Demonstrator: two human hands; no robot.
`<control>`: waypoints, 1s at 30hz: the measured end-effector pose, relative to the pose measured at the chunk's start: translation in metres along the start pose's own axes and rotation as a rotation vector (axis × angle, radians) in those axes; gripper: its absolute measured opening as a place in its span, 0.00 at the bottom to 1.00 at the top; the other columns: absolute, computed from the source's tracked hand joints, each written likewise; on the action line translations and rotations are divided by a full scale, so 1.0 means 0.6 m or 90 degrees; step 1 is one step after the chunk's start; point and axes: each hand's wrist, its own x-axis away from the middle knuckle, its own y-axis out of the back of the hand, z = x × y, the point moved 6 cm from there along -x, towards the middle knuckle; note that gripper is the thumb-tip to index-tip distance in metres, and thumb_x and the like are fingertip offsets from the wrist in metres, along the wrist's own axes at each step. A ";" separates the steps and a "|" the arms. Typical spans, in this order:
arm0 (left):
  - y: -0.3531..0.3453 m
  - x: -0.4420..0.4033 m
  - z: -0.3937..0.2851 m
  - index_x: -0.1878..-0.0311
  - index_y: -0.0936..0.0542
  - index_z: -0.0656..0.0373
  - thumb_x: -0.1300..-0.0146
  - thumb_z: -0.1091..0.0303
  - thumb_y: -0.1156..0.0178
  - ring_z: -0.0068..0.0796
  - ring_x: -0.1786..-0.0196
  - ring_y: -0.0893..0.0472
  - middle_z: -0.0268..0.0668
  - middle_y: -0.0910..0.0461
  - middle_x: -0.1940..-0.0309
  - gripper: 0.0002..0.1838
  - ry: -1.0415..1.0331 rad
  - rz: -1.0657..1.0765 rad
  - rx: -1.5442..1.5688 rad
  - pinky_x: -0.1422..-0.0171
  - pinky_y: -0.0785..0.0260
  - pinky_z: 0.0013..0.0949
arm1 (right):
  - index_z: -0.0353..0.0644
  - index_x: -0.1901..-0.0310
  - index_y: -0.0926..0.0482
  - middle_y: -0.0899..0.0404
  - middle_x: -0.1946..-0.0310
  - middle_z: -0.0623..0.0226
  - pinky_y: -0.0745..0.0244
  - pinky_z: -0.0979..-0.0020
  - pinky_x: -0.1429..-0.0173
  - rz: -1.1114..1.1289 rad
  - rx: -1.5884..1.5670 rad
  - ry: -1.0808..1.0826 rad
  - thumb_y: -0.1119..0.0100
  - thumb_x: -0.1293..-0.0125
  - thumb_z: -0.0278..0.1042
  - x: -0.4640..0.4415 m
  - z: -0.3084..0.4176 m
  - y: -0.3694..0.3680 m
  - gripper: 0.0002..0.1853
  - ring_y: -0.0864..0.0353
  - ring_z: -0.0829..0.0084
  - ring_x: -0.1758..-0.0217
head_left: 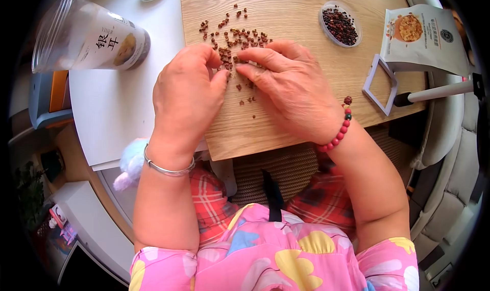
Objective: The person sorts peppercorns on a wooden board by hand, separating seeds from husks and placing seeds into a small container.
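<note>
Reddish-brown Sichuan peppercorns [247, 37] lie scattered in a loose patch on the wooden tabletop [291, 10]. My left hand [186, 89] rests at the patch's near left side, thumb and fingers curled in a pinch around peppercorns at their tips. Facing it from the right, my right hand [293, 84] has its thumb and forefinger drawn close on a peppercorn by the left fingertips. The exact contact is partly hidden by the fingers. Farther right stands a small round clear tub [360, 28] holding dark peppercorns [339, 25].
A large clear plastic jar [97, 38] with a label stands on the white surface [97, 127] at left. A printed food bag [426, 41], a pale lilac frame [390, 94] and a white rod [441, 92] are at right. A fluffy toy [133, 158] hangs by the left wrist.
</note>
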 end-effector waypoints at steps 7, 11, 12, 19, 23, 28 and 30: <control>0.008 0.003 0.006 0.70 0.23 0.66 0.48 0.76 0.40 0.22 0.76 0.27 0.37 0.24 0.79 0.03 0.006 0.035 0.004 0.68 0.32 0.27 | 0.42 0.60 0.18 0.21 0.56 0.67 0.31 0.65 0.47 -0.040 -0.020 0.029 0.42 0.50 0.27 0.009 -0.007 0.023 0.13 0.25 0.63 0.53; 0.007 0.004 0.016 0.69 0.23 0.67 0.48 0.77 0.42 0.20 0.75 0.27 0.36 0.24 0.78 0.03 0.023 0.055 0.020 0.68 0.32 0.26 | 0.43 0.63 0.18 0.22 0.59 0.68 0.31 0.65 0.48 -0.018 -0.023 0.005 0.41 0.50 0.27 0.009 -0.006 0.029 0.10 0.25 0.64 0.54; 0.008 0.003 0.019 0.69 0.23 0.67 0.48 0.78 0.43 0.19 0.74 0.28 0.35 0.24 0.78 0.03 0.035 0.060 0.037 0.68 0.33 0.25 | 0.44 0.65 0.18 0.22 0.61 0.69 0.31 0.65 0.49 -0.030 -0.014 -0.003 0.41 0.50 0.27 0.009 -0.006 0.031 0.09 0.25 0.64 0.55; 0.010 0.003 0.021 0.69 0.23 0.68 0.48 0.79 0.45 0.16 0.73 0.28 0.31 0.24 0.78 0.04 0.041 0.066 0.040 0.68 0.33 0.23 | 0.46 0.69 0.18 0.23 0.64 0.71 0.32 0.66 0.52 -0.062 -0.024 -0.013 0.39 0.49 0.29 0.008 -0.007 0.035 0.05 0.26 0.66 0.58; 0.011 0.002 0.022 0.70 0.23 0.67 0.49 0.79 0.44 0.16 0.74 0.28 0.31 0.24 0.78 0.03 0.061 0.071 0.051 0.68 0.33 0.23 | 0.46 0.69 0.19 0.23 0.65 0.71 0.33 0.66 0.53 -0.070 -0.034 -0.010 0.39 0.49 0.29 0.010 -0.007 0.033 0.05 0.26 0.66 0.58; 0.010 0.005 0.018 0.70 0.22 0.67 0.49 0.77 0.40 0.16 0.74 0.28 0.31 0.24 0.79 0.03 0.055 0.066 -0.001 0.69 0.33 0.24 | 0.47 0.69 0.19 0.24 0.66 0.71 0.34 0.66 0.54 -0.074 -0.037 -0.013 0.39 0.50 0.28 0.010 -0.006 0.034 0.05 0.27 0.66 0.59; 0.010 0.005 0.017 0.70 0.22 0.66 0.48 0.77 0.40 0.16 0.74 0.28 0.31 0.24 0.78 0.03 0.036 0.059 -0.008 0.70 0.33 0.23 | 0.47 0.69 0.19 0.24 0.66 0.71 0.34 0.66 0.54 -0.072 -0.038 -0.016 0.39 0.50 0.28 0.010 -0.005 0.035 0.05 0.27 0.66 0.59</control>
